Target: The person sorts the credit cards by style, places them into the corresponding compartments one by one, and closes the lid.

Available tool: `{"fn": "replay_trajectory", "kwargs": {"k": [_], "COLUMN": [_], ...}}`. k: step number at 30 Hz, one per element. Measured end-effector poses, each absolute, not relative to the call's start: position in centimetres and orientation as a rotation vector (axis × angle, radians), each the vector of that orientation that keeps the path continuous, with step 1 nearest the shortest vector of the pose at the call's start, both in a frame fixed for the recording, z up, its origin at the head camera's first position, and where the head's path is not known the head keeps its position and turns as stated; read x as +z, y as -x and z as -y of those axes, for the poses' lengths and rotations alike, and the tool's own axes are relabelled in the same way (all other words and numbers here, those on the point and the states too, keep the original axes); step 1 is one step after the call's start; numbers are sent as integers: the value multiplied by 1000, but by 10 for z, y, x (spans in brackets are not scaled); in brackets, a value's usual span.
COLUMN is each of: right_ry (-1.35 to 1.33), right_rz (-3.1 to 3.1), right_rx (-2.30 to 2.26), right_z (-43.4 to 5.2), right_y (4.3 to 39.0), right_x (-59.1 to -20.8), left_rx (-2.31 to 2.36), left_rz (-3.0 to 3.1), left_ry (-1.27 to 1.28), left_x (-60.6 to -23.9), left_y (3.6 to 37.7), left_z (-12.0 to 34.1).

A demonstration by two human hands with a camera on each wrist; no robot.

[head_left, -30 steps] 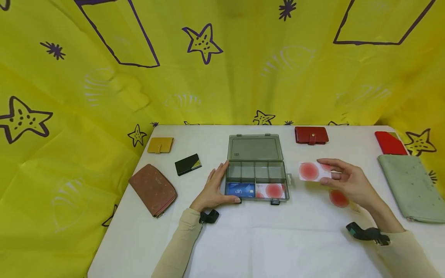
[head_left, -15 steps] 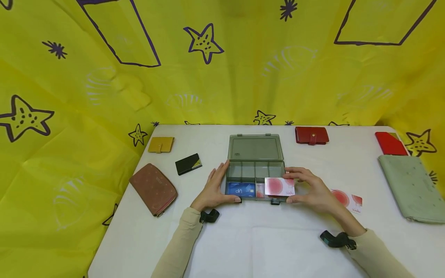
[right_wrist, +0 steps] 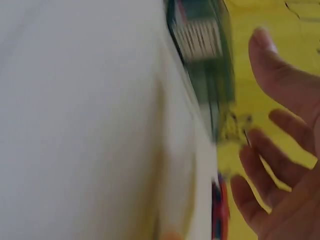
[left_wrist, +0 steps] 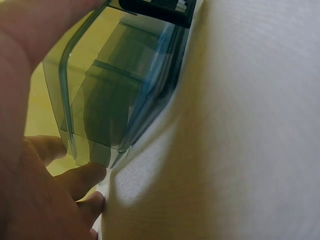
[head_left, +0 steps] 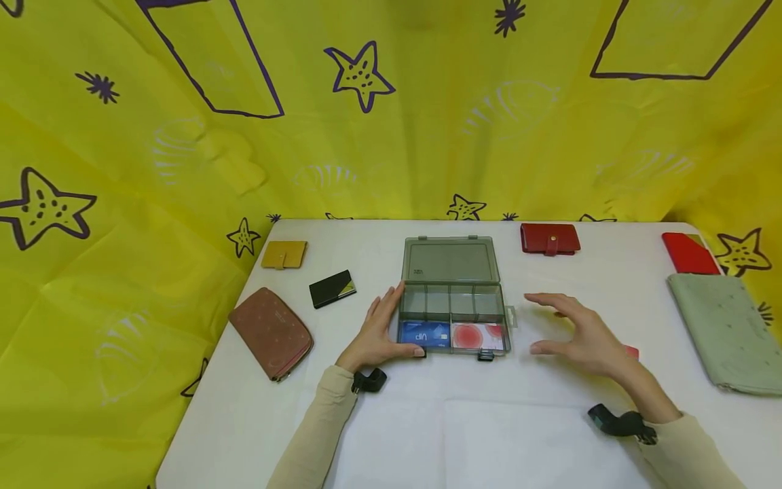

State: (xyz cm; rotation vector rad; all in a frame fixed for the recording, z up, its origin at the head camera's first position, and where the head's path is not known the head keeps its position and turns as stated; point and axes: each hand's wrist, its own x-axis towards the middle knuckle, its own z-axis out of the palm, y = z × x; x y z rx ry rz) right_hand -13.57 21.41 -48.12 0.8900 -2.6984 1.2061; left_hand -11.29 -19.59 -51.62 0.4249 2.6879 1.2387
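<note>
A smoky clear plastic organiser box (head_left: 453,299) lies open mid-table, lid tipped back. Its front compartments hold a blue card (head_left: 424,334) and a white card with a red circle (head_left: 478,336). My left hand (head_left: 380,331) rests flat against the box's left side, thumb along the front edge; the left wrist view shows the box corner (left_wrist: 107,150) by my fingers. My right hand (head_left: 577,331) hovers to the right of the box with fingers spread and nothing in it. Under it a card's red corner (head_left: 632,352) peeks out on the table.
On the white table (head_left: 489,435) lie a yellow wallet (head_left: 284,254), a black card case (head_left: 332,288), a brown zip purse (head_left: 271,332), a dark red wallet (head_left: 550,238), a red wallet (head_left: 689,252) and a grey-green pouch (head_left: 723,327). Yellow star-print cloth hangs behind.
My right hand carried a red-circle card from the right into the box's front right compartment, let it go, and has drawn back to the right, now open. The left hand stayed put.
</note>
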Motion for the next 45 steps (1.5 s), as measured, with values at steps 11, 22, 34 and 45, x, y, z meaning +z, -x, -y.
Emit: {"fn": "replay_trajectory", "kwargs": {"k": [11,22,34,45], "right_ry": [-533,-464,-513,-554], "right_rz": [3104,3279,3085,2682], "right_rx": [913,806,948,1286], "right_z": [-316,-323,-318,-281], "right_y": [128,130,120,123], "right_x": [-473,-479,-491,-487], "left_rx": [1240,1246,1230,1230], "left_rz": [-2696,-2692,-2698,-2696], "left_ry": [-414,-429,-426,-469], "left_x": [-516,-516,-517,-515], "left_y": [109,109,110,114], "left_z": [200,201,199,197]}}
